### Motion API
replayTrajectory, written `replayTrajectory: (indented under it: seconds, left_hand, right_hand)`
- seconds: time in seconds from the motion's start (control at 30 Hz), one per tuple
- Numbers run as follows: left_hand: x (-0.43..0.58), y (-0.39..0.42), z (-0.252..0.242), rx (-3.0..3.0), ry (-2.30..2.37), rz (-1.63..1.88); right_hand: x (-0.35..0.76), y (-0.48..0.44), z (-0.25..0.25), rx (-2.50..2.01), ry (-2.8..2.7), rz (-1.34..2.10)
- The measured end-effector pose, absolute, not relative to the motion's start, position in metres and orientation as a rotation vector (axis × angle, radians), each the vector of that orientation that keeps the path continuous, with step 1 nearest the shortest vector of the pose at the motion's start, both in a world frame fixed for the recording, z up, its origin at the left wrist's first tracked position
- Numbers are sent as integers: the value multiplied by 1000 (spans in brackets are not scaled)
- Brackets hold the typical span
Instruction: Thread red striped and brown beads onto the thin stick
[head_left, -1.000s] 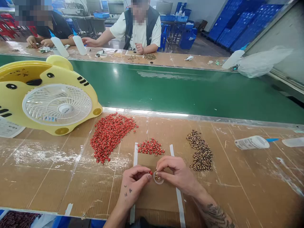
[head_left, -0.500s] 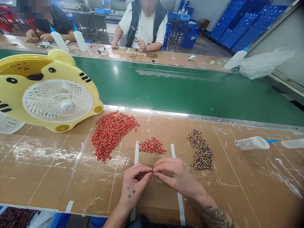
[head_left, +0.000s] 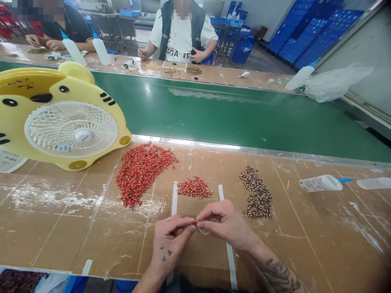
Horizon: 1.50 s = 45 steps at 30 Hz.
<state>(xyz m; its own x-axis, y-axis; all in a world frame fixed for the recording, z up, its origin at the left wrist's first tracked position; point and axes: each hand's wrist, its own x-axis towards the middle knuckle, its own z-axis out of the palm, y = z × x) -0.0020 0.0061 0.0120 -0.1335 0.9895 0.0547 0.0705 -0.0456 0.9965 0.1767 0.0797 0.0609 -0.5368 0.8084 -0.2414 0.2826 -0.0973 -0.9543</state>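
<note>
The left hand (head_left: 171,242) is pinching a small red bead (head_left: 194,223) against a clear ring (head_left: 203,231) that the right hand (head_left: 224,224) is gripping, while loose red beads (head_left: 194,188) are lying just ahead.

The left hand (head_left: 171,241) and right hand (head_left: 224,225) meet at center, fingers curled inward, thumbs and forefingers pinched together at the fingertips (head_left: 200,223). The left forearm (head_left: 149,280) rises from 6 o'clock, with small tattoos on that hand's back; the tattooed right forearm (head_left: 276,274) comes from 5 o'clock.

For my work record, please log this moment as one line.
left hand: at red bead | right hand: at clear ring
</note>
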Motion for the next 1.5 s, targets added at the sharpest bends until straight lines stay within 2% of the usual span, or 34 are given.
replayTrajectory:
  seconds: [0.23, 0.5, 0.73, 0.87, 0.97, 1.1, 1.5]
  left_hand:
    - [-6, 35, 29, 1459, 1382, 1199]
    - [3, 94, 26, 1980, 1499, 938]
    - [-67, 48, 20, 2098, 1937, 912]
    - [-111, 17, 16, 2114, 2128, 580]
    - [-118, 12, 13, 2102, 2146, 513]
    - [-115, 16, 15, 2099, 2070, 591]
    - [-116, 6, 28, 1987, 1862, 493]
  right_hand:
    - [184, 94, 55, -1194, -1683, 1598]
    - [232, 102, 41, -1356, -1744, 1270]
    - [241, 91, 29, -1123, -2064, 1243]
    - [234, 90, 24, -1003, -2105, 1308]
    - [229, 88, 22, -910, -2150, 1316]
    - [226, 84, 21, -850, -2164, 1265]
    - [212, 75, 24, -718, -2448, 810]
